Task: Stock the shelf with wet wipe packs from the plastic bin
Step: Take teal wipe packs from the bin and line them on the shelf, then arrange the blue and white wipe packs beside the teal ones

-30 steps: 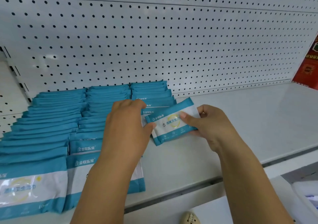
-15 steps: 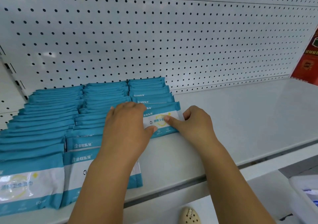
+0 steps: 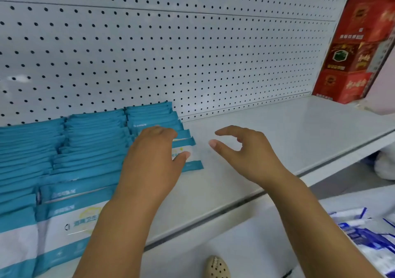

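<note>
Teal and white wet wipe packs (image 3: 89,141) lie in three overlapping rows on the left of the white shelf (image 3: 267,132). The front pack of the right row (image 3: 192,153) lies flat on the shelf. My left hand (image 3: 154,153) rests on this pack, thumb at its right part, fingers lying over the packs behind. My right hand (image 3: 245,151) hovers just right of the pack, apart from it, with thumb and fingers loosely curved and nothing in it. Blue and white packs (image 3: 367,235) show at the lower right, where the bin's edge is not clear.
A perforated white back panel (image 3: 171,53) rises behind the shelf. Red boxes (image 3: 354,49) are stacked at the shelf's far right end. A white bag (image 3: 384,166) lies on a lower level at right. A beige perforated shoe (image 3: 218,267) shows below the shelf edge.
My right hand has let go of the pack and drawn away to the right. The pack now lies at the front of the right row under my left hand. The view has swung right.
</note>
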{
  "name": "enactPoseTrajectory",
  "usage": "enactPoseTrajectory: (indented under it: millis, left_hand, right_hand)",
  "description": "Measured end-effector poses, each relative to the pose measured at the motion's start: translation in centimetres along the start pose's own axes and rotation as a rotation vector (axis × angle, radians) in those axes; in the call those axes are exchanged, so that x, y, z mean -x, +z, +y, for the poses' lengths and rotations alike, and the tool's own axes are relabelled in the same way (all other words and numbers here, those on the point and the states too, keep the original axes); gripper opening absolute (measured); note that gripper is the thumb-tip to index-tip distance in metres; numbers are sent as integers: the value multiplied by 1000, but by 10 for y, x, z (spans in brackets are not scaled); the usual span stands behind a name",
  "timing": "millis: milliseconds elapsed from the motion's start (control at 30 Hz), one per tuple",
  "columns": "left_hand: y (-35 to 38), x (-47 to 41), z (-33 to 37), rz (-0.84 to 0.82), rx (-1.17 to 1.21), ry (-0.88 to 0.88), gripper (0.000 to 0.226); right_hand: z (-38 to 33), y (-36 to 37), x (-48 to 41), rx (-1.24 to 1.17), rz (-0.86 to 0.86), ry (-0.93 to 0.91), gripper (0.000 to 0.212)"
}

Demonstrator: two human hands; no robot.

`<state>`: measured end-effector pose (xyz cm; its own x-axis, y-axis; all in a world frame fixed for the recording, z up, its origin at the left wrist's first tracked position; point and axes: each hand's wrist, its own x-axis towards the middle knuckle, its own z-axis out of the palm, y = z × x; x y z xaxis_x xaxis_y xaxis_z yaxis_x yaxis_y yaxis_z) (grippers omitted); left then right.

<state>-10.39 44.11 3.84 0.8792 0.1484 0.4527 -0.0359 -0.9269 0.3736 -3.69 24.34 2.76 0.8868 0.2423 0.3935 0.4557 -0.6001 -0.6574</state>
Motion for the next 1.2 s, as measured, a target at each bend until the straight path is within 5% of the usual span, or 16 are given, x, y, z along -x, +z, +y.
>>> enactPoseTrajectory:
  millis: [267, 633, 1000, 1200]
  left_hand:
    - [28, 27, 99, -80, 186, 259, 54]
    - [95, 89, 242, -337, 337, 496, 50]
    - [232, 118, 260, -700, 202, 544, 60]
    - [266, 114, 255, -833, 198, 483, 58]
  right_hand:
    - [52, -124, 82, 393, -84, -82, 50]
    - [160, -250, 216, 437, 89, 467, 39]
    - [290, -226, 262, 272, -136, 979, 36]
    - [330, -196, 226, 232, -24, 1096, 60]
